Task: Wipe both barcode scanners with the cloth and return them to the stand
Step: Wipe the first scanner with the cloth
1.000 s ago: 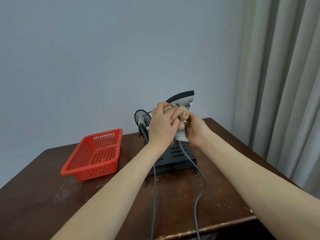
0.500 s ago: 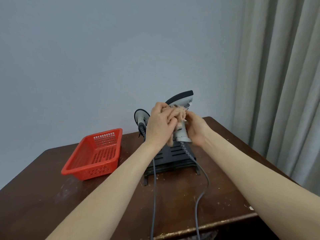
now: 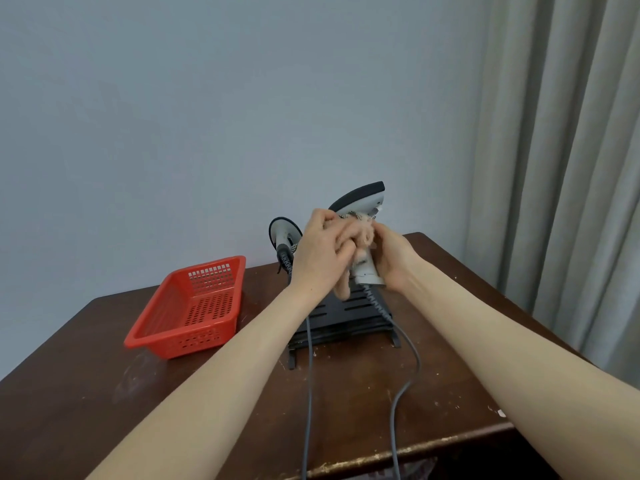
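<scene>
Your right hand has its fingers curled round the handle of the scanner, gripping it from the right side and holding it upright in the air above the stand, with the dark-topped head tilted up and to the right above your knuckles. Your left hand is closed on the bunched cloth and presses it against the scanner's neck, just under the head and directly above your right hand's grip, so the two hands touch there; a loose end of the cloth hangs down beside the base of the handle. The scanner's cable drops from the handle, crosses the stand and runs off the near edge of the tabletop. The second scanner sits behind your left hand at the stand's left side (only its head and the start of its coiled lead show, so you cannot tell how it is seated), and its own cable runs straight to the near edge. The stand is toward the far edge, about midway along it. A red basket lies near the far left corner, just beside the stand.
</scene>
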### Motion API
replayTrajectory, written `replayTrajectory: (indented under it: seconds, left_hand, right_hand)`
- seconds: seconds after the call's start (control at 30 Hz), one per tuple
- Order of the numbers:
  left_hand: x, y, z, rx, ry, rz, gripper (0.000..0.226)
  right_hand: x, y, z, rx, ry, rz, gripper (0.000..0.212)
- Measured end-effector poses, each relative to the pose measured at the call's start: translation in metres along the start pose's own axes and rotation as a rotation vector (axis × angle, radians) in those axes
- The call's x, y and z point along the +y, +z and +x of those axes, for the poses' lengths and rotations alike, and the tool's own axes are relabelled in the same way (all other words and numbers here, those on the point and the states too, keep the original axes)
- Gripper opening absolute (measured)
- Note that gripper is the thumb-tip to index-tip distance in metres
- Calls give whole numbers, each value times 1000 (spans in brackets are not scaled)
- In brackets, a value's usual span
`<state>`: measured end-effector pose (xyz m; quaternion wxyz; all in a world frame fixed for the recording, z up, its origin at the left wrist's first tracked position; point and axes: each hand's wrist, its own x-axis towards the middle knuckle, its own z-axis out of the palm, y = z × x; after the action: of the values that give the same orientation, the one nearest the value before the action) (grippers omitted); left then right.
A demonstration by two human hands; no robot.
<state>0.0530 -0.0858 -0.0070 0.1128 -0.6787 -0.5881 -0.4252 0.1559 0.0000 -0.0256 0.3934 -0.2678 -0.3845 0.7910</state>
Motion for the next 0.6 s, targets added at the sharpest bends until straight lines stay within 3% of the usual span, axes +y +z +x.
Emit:
replayTrajectory:
  seconds: [0.1,0.23,0.3,0.47,0.6]
  left_hand:
    - [1,4,3,24,-18,32,38]
    - [2,7,-11,-71,28,-20,26]
    - [-1,6,-18,-95,65,-68,33]
    - [-5,1,-6,75,-112,-164,20]
    - [-1,8,-2,88,-133,-197,32]
  right_hand:
    - [-1,3,-1,-9,-19,-15,44]
    - [-4,0,-2,45,7,-48,42]
    - [-5,-2,-4,56,13,-77,35]
    - [-4,2,-6,15,6,-55,31]
    - [-4,4,-7,-2,27,31,34]
